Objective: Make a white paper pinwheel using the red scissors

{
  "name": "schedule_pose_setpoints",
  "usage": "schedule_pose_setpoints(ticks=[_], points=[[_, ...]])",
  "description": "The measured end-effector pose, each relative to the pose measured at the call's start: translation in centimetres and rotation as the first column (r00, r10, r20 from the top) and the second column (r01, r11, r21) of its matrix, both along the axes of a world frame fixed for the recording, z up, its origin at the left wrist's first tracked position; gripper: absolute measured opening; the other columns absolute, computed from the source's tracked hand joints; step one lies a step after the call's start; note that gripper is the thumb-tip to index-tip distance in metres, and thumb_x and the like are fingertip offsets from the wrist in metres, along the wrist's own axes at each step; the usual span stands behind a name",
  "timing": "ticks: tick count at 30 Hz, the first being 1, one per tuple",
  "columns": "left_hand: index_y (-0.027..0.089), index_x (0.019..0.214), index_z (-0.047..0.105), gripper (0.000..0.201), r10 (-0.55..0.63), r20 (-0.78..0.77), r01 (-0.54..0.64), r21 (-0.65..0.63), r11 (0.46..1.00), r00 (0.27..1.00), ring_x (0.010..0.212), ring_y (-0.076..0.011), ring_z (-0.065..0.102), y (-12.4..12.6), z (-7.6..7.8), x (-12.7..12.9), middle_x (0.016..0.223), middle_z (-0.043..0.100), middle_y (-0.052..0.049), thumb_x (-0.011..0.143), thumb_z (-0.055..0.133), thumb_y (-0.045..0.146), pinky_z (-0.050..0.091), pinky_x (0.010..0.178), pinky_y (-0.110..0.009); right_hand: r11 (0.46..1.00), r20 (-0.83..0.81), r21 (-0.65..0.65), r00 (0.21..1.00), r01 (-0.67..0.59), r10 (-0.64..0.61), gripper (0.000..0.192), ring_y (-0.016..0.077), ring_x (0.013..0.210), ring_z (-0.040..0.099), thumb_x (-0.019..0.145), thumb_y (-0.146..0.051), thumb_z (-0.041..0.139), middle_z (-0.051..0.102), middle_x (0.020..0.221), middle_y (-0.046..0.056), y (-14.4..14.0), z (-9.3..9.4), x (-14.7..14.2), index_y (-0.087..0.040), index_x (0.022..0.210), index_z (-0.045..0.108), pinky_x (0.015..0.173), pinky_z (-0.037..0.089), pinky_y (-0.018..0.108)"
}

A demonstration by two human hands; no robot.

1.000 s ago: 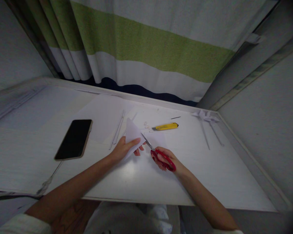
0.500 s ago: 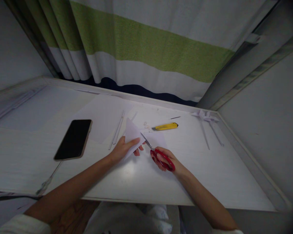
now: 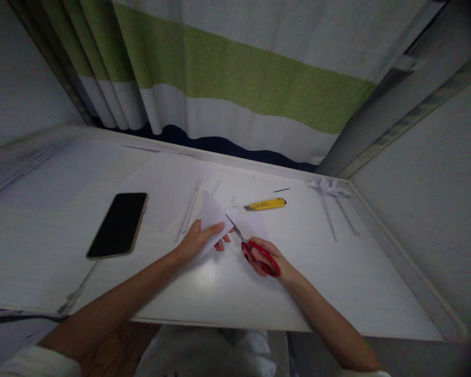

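Observation:
A white piece of paper (image 3: 212, 211), pointed at the top, is pinched in my left hand (image 3: 202, 235), thumb on top and fingers beneath. My right hand (image 3: 267, 255) grips a pair of red-handled scissors (image 3: 273, 267), some fingers through the loops. The blades reach up and left to the paper's right edge, near my left fingertips. Whether they are cutting into it I cannot tell. Behind the blades another sheet of white paper (image 3: 255, 225) lies flat on the table.
A yellow utility knife (image 3: 266, 204) lies beyond my hands, beside small curled scraps (image 3: 237, 203) and a thin black stick (image 3: 281, 190). Clear thin rods (image 3: 189, 207) and a phone (image 3: 118, 225) are to the left. Folded white paper pinwheel-like pieces with sticks (image 3: 328, 187) lie far right.

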State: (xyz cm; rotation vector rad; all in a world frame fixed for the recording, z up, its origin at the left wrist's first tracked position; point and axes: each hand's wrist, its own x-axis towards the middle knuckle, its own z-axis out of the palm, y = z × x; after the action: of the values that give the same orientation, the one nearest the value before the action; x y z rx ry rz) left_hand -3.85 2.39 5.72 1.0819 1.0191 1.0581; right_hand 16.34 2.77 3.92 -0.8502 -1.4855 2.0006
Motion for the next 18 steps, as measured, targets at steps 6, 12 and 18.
schedule_pose_setpoints(ticks=[6, 12, 18], points=[[0.007, 0.072, 0.06, 0.028, -0.002, 0.003, 0.002, -0.013, 1.0, 1.0, 0.043, -0.0107, 0.052, 0.05, -0.06, 0.03, 0.055, 0.061, -0.005, 0.075, 0.051, 0.034, 0.043, 0.046, -0.022, 1.0, -0.004, -0.004, 1.0, 0.006, -0.006, 0.03, 0.0021, 0.028, 0.029, 0.073, -0.043, 0.054, 0.037, 0.042, -0.01, -0.02, 0.12, 0.07, -0.015, 0.078, 0.047, 0.027, 0.019, 0.015], [0.008, 0.073, 0.06, 0.027, 0.004, 0.008, -0.004, -0.014, 1.0, 1.0, 0.042, -0.0104, 0.052, 0.05, -0.1, 0.05, 0.056, 0.061, -0.004, 0.075, 0.051, 0.034, 0.043, 0.047, -0.022, 1.0, -0.009, -0.006, 1.0, 0.008, -0.008, 0.028, 0.0019, 0.028, 0.029, 0.074, -0.041, 0.054, 0.038, 0.043, -0.01, -0.06, 0.15, 0.1, -0.015, 0.079, 0.047, 0.026, 0.018, 0.015], [0.008, 0.074, 0.061, 0.027, -0.003, 0.015, 0.003, -0.005, 1.0, 1.0, 0.043, -0.01, 0.053, -0.03, 0.0, 0.0, 0.055, 0.06, -0.003, 0.077, 0.05, 0.032, 0.042, 0.047, -0.022, 1.0, -0.011, 0.001, 1.0, 0.009, -0.009, 0.025, 0.0018, 0.028, 0.029, 0.075, -0.039, 0.053, 0.038, 0.043, -0.01, -0.04, -0.06, 0.17, -0.015, 0.079, 0.047, 0.026, 0.019, 0.014]])
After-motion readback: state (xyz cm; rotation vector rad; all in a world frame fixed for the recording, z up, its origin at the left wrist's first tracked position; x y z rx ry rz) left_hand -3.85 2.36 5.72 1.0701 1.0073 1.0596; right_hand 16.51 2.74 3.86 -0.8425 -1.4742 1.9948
